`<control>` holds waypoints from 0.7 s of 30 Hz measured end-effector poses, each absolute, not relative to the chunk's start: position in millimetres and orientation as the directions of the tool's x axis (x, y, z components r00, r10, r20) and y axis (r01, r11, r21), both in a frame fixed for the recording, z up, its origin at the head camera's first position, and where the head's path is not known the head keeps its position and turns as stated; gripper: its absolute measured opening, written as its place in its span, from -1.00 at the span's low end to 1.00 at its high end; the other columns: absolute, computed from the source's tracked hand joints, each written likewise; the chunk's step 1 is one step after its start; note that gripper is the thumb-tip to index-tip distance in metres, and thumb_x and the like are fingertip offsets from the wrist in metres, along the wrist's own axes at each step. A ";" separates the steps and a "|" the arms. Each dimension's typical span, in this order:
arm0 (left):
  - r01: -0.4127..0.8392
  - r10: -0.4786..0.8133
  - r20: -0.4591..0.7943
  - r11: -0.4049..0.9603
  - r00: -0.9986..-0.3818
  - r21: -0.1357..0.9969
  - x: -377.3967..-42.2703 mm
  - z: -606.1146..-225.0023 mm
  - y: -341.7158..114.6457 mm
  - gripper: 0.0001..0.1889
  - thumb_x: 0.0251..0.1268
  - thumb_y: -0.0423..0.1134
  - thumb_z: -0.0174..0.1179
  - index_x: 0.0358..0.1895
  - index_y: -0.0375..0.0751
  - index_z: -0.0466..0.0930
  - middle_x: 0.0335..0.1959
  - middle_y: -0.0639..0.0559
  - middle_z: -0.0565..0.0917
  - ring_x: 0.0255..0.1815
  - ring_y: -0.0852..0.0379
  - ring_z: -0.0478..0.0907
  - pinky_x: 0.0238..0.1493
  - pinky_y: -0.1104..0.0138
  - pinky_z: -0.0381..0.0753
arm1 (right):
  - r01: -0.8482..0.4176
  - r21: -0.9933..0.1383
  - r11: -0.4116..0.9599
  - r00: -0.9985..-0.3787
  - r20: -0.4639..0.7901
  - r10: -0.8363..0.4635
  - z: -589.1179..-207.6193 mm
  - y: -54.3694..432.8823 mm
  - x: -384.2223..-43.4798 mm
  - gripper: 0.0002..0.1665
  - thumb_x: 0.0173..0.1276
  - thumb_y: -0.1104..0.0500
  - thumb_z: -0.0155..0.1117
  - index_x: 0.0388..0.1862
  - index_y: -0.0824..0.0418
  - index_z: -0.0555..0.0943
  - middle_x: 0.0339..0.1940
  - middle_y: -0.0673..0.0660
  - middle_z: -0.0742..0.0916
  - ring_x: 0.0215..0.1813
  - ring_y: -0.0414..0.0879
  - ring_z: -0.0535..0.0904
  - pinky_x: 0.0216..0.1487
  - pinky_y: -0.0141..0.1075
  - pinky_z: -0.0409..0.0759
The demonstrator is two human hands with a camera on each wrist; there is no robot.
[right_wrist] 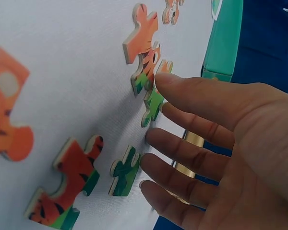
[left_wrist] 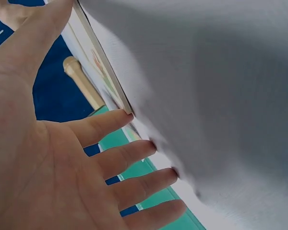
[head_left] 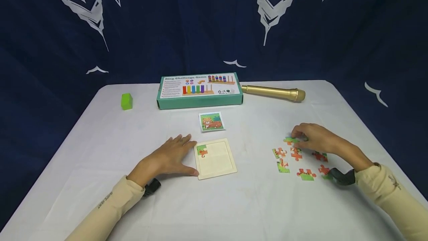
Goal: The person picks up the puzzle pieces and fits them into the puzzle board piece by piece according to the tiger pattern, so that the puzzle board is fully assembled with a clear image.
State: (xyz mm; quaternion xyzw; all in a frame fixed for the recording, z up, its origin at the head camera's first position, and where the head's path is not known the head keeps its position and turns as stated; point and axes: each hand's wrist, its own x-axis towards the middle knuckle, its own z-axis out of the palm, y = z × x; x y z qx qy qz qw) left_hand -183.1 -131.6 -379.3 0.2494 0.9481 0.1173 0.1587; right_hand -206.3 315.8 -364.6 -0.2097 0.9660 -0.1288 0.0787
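Observation:
My left hand [head_left: 172, 155] rests beside a square wooden puzzle board [head_left: 217, 161], fingers spread, with thumb and index fingertips at its left edge. One tiger-patterned jigsaw piece [head_left: 202, 151] lies in the board's upper left corner. Over at the right, my right hand [head_left: 315, 138] hovers above loose jigsaw pieces. Its thumb and index fingertips are right at a green and orange piece [right_wrist: 154, 98], without curling round it. A dark green piece [right_wrist: 126, 172] lies by the other fingertips. Nearer me are a tiger-striped piece [head_left: 306, 174] and several more.
A tiger picture card [head_left: 212, 122] lies behind the board. Farther back is a green Ring Challenge Game box [head_left: 200, 101], with a gold microphone [head_left: 274, 92] to its right. A green block [head_left: 126, 101] stands at the back left of the white-covered table [head_left: 187, 211].

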 end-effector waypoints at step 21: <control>0.420 0.512 -0.247 0.841 -0.823 0.342 -181.7 -384.5 -130.1 0.12 -0.18 0.34 0.41 0.44 -0.23 0.20 0.51 -0.27 0.04 0.52 -0.30 -0.14 0.45 -0.11 -0.03 | -0.365 -0.266 0.892 -0.906 -0.122 -0.406 -367.0 311.5 -209.4 -0.67 0.15 0.14 0.44 -0.14 0.24 0.61 -0.25 0.07 0.68 -0.14 0.00 0.57 -0.10 -0.02 0.54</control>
